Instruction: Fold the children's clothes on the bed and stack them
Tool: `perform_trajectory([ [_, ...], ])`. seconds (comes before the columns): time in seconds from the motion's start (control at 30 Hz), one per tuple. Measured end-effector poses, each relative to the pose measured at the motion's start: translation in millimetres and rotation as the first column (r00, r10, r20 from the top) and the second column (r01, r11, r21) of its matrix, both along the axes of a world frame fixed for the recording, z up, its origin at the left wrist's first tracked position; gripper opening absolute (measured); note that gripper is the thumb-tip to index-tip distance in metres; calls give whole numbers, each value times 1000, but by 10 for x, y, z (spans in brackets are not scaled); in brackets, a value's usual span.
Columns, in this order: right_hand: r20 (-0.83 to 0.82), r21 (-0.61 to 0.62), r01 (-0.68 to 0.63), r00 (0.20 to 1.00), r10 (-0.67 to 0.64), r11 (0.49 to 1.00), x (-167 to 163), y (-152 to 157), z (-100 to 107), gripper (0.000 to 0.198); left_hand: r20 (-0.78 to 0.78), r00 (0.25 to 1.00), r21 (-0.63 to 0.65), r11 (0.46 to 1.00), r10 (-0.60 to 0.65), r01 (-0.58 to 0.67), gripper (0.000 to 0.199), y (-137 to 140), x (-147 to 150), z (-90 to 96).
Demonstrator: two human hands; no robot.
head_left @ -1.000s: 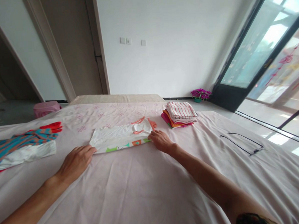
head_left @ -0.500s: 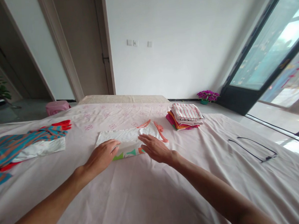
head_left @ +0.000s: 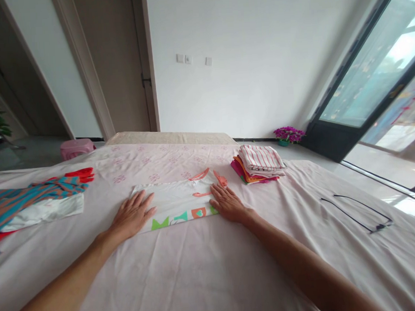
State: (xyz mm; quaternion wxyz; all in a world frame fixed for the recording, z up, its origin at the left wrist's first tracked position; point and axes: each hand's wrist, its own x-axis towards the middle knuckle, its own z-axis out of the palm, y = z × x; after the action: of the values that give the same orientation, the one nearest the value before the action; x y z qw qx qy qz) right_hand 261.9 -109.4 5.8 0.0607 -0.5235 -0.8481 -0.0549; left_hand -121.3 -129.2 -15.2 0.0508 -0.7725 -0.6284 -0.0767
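A white garment with orange trim and a coloured print (head_left: 175, 202), probably a small sleeveless top, lies folded lengthwise on the pale pink bedsheet (head_left: 186, 269). Spread flat over its left end is my left hand (head_left: 132, 215), fingers apart. My right hand (head_left: 229, 203) rests open on the right end, near the orange-edged straps. Neither hand grips the cloth. Green, teal and orange shapes show along the garment's near edge, partly under my right fingers.
Right of the garment stands a stack of folded clothes (head_left: 260, 161), a red-striped white one on top. Eyeglasses (head_left: 362, 214) lie farther right. Loose striped clothing (head_left: 34, 201) is heaped at the left. Beyond the bed are a pink stool (head_left: 77, 148) and purple flowers (head_left: 289, 134).
My hands have moved apart over the garment, the left toward its left end and the right toward its right end. More of the print is uncovered and the cloth lies flatter.
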Motion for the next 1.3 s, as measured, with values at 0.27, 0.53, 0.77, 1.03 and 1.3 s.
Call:
perform_trajectory([
  [0.27, -35, -81, -1, 999, -2, 997, 84, 24, 241, 47, -17, 999, 59, 998, 38, -37, 58, -43, -28, 20],
  [0.53, -188, -63, 268, 943, -276, 961, -18, 878, 484, 41, -12, 999, 54, 998, 41, -41, 57, -28, -17, 16],
  [0.77, -151, -116, 279, 944, -294, 953, -81, 1456, 453, 51, -30, 999, 93, 995, 28, -25, 58, -9, -31, -12],
  [1.03, -165, 20, 204, 966, -198, 979, -128, 1222, 567, 31, 15, 1000, 112, 994, 20, -21, 56, -4, -23, -8],
  [1.3, -115, 58, -27, 993, 34, 998, -35, 665, 602, 25, 40, 999, 117, 993, 16, -20, 56, -6, -33, -8],
])
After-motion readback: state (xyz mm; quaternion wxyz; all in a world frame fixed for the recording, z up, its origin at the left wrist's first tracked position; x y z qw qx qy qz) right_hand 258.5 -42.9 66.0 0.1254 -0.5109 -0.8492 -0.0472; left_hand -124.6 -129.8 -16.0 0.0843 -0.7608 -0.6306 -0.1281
